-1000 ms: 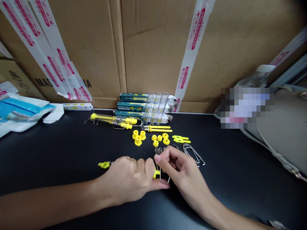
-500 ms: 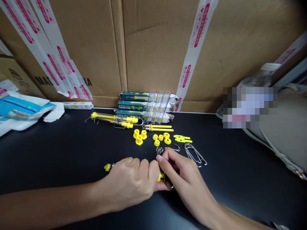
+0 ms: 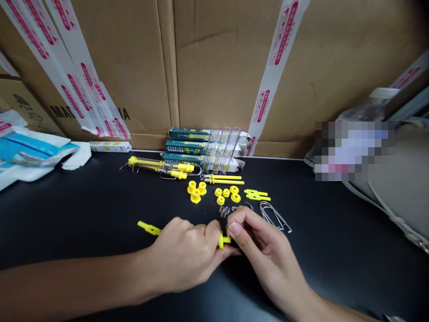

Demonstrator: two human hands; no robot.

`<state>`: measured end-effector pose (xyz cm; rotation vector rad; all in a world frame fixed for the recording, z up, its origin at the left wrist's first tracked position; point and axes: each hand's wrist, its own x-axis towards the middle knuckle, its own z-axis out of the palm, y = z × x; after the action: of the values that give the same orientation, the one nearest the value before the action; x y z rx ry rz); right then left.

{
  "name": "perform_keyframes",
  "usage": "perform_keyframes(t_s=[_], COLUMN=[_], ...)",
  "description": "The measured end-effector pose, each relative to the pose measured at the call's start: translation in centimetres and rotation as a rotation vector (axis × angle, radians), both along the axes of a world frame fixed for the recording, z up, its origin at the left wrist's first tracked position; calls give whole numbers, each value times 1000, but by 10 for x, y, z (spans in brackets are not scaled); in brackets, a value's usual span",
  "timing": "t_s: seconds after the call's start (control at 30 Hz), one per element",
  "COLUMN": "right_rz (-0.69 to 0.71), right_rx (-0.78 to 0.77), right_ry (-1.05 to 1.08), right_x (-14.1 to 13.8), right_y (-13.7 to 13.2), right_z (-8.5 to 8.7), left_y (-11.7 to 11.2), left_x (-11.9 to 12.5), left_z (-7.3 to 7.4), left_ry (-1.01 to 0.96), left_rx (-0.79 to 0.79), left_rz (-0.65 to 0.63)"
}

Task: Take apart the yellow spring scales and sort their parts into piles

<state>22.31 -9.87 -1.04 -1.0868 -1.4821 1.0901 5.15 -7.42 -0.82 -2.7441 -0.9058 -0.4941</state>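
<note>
My left hand is closed around a spring-scale tube; its yellow rod end sticks out to the left and a yellow cap shows at the right. My right hand pinches at that yellow cap with thumb and forefinger; what it holds there is hidden. Just beyond my hands lie small metal springs, a metal hook and wire clips. Farther back are yellow caps, yellow rings, yellow flat pieces and yellow rods.
Assembled yellow spring scales, clear tubes and green boxes sit by the taped cardboard box wall. White and blue packets lie at the left. A grey bag rests at the right on the black table.
The tube in my left hand has turned, so its yellow rod end now sticks out farther left. My right fingers closed in from the wire piece onto the yellow cap.
</note>
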Motion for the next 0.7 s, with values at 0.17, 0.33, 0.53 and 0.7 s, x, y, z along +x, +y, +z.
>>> perform_keyframes(t_s=[0.17,0.33,0.53,0.7], right_rz=[-155,-112,-180,-97], right_rx=[17,-13,78,89], right_ry=[185,208,-73,-335], right_x=[13,22,41,59], right_y=[10,17,30,42], right_z=[3,9,26,34], left_y=[-1,0,3,5], left_x=[0,-1,-2,-2], left_z=[-5,-8,-2,4], left_ry=[-14,-13,-72,-90], left_rx=[45,2,-89,-100], left_rz=[40,65,29,-7])
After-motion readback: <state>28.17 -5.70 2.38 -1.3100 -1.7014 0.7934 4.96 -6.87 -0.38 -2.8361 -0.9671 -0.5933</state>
